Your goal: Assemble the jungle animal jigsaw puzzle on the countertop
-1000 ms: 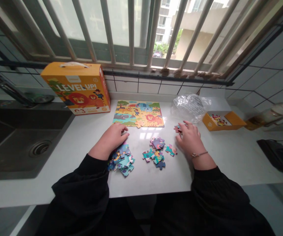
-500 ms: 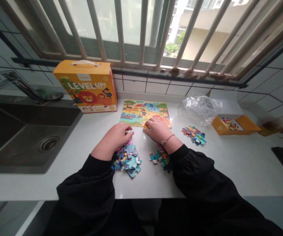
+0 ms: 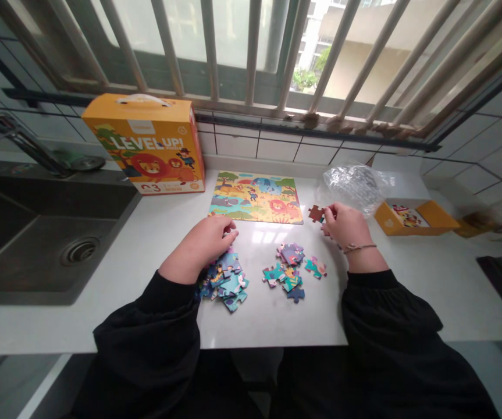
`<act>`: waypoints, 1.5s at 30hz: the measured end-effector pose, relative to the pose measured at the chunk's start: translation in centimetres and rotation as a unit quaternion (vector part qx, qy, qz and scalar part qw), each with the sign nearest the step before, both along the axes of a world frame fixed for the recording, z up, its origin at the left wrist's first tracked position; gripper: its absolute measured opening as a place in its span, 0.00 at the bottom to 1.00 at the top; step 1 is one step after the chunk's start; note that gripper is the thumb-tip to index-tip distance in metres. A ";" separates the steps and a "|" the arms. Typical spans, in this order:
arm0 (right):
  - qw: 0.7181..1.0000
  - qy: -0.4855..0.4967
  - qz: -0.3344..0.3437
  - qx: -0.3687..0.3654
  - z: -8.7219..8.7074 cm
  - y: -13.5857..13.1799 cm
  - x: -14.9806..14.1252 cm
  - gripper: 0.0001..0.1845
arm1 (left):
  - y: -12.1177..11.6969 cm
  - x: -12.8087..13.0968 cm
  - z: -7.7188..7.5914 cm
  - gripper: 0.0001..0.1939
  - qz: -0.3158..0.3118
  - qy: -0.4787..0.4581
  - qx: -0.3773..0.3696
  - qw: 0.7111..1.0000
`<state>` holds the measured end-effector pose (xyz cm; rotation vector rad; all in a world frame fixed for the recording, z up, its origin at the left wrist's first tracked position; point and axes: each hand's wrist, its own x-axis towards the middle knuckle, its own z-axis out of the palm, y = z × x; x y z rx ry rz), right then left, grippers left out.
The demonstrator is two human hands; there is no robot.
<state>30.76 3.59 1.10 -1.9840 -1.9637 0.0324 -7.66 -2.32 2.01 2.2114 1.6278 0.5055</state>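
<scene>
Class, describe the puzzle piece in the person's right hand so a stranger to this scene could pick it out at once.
On the white countertop, find the orange LEVEL UP! box, then the assembled animal jigsaw to its right. Just past that jigsaw's right edge, the right hand pinches one jigsaw piece. Dark reddish-brown, it stands alone, unlike the loose teal and blue piles below.

Orange puzzle box (image 3: 143, 145), upper left of the frame: "LEVEL UP!" across its front, "3" at lower left corner.
</scene>
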 end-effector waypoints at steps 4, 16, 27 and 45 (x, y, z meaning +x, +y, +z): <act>1.000 -0.015 0.001 0.009 -0.3 -0.4 2.0 0.16 | -0.1 0.9 0.5 0.12 -0.033 -0.022 -0.016 0.999; 0.948 -0.016 0.308 -0.080 -3.3 -11.7 -7.1 0.42 | -8.0 0.4 -3.5 0.36 0.084 0.113 0.027 0.990; 0.948 -0.036 0.303 -0.088 -4.1 -11.3 -8.3 0.42 | -8.2 6.0 -4.1 0.41 0.058 0.171 0.001 0.984; 0.958 -0.035 0.285 -0.004 -3.0 -11.1 -8.4 0.33 | -8.8 6.5 -3.3 0.37 -0.006 0.130 0.057 0.990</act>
